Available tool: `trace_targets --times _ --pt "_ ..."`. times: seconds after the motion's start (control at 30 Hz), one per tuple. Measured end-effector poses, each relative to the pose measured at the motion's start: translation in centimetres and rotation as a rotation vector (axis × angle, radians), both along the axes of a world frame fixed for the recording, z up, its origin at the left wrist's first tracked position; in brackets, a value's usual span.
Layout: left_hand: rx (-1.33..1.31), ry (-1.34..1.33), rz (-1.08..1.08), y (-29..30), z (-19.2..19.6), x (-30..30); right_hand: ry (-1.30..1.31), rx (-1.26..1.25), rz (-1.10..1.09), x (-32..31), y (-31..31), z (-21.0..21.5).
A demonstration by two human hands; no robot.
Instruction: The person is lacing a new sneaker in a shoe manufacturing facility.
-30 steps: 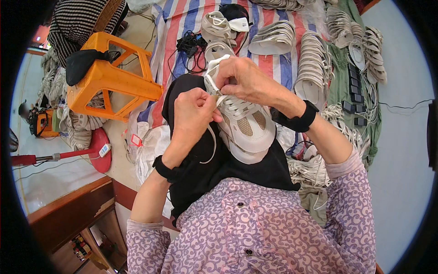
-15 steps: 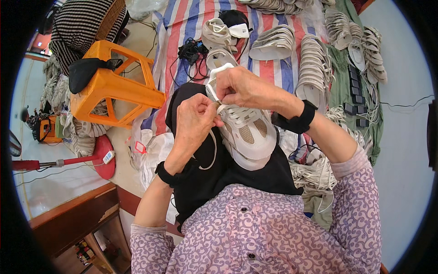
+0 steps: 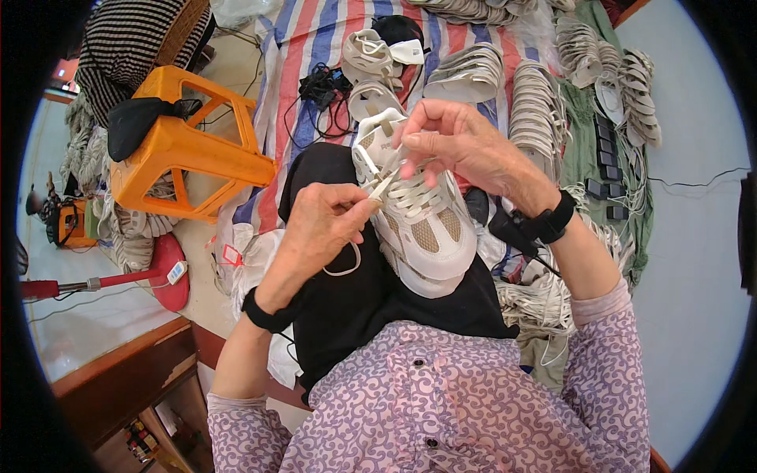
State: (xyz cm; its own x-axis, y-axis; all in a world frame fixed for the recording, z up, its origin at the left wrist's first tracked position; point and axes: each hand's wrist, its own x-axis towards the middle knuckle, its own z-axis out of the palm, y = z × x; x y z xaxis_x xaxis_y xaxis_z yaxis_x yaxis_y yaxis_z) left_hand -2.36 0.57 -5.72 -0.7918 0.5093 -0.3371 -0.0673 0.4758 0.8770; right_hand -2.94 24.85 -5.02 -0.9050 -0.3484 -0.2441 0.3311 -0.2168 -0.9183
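Note:
A white and beige sneaker (image 3: 435, 252) rests on my lap over the black cloth, its toe toward me. Pale shoelace (image 3: 418, 197) is threaded across its front. My left hand (image 3: 325, 225) pinches a length of lace beside the shoe's opening, and a loose loop hangs below the fingers. Above the shoe's tongue, my right hand (image 3: 469, 150) has its thumb and forefinger closed at the upper part of that same lace. The lace runs slanting between both hands. Part of the shoe's right side lies behind my right hand.
An orange stool (image 3: 169, 162) with a black item on it stands at left. Stacked shoe uppers (image 3: 536, 110) lie on the striped sheet (image 3: 296, 47) ahead. Black cables (image 3: 325, 85) sit near them. Bundled white laces (image 3: 536, 307) and dark rectangular devices (image 3: 607, 158) are at right.
My hands have moved slightly apart; the right one has lifted away from the shoe's opening, uncovering the tongue. A short stretch of lace now shows between them.

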Motion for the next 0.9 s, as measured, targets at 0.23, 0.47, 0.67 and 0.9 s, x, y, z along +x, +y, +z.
trace_targets --times 0.23,0.47,0.67,0.9 --pt "0.193 -0.085 -0.049 -1.7 2.1 -2.6 0.084 -0.279 -0.166 -2.3 2.2 -1.8" --pt "0.133 -0.108 -0.008 -1.7 2.5 -2.4 0.235 -0.406 -0.247 -7.6 15.9 -2.7" --pt "-0.058 0.326 -0.034 -0.7 1.7 -1.6 0.268 -0.23 -0.352 -8.6 20.6 -0.7" --pt "0.212 -0.036 -0.115 -1.1 0.4 -2.8 0.222 -0.156 -0.745 -10.9 20.9 1.9"
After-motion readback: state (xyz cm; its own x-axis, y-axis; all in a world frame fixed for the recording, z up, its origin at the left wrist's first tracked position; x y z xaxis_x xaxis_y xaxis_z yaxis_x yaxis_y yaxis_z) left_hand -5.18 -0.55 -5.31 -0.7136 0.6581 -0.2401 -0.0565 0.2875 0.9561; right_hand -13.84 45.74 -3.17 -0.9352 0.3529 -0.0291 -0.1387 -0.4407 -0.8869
